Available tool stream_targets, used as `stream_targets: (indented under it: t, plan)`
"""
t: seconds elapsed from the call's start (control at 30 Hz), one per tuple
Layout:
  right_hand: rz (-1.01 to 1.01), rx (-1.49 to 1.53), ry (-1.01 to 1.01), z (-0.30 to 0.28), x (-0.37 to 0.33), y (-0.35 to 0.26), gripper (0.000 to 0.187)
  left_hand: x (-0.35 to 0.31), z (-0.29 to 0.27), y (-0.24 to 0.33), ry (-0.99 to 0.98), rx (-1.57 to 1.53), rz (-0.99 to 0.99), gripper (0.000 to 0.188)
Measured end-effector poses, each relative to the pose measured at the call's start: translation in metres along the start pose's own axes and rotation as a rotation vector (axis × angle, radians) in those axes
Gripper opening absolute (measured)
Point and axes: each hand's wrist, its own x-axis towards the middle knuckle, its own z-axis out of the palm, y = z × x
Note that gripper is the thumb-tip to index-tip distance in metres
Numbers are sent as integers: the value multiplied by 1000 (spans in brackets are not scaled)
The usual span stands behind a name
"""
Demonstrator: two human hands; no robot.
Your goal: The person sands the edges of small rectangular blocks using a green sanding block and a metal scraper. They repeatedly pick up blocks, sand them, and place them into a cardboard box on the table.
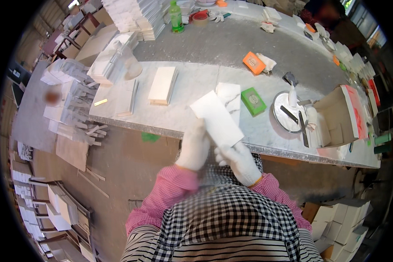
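Note:
Both of my hands wear white gloves with pink sleeves behind them. Together they hold a white rectangular tile [217,118] tilted above the near edge of the marble worktable [192,81]. My left hand [194,146] grips the tile's lower left side, and my right hand [239,161] supports its lower end. Just behind the tile, a white marble-veined tile [229,97] lies flat on the table.
On the table lie a cream tile stack [163,84], a green sponge block [253,101], an orange block [253,63], a round metal tray [287,111] with tools, an open cardboard box [338,115] and a green bottle [176,17]. Tile stacks [74,102] crowd the floor at left.

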Motion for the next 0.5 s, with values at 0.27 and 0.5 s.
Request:
stream_targets:
  t: [0.27,0.5]
  plan:
    - [50,-593,-130,-21,-3,-32,28,76,-27,-10,-68,-391,-515,37]
    - [-790,-1492,758,-86,56,-46,47,142,-24,14,-460,154,-210,41]
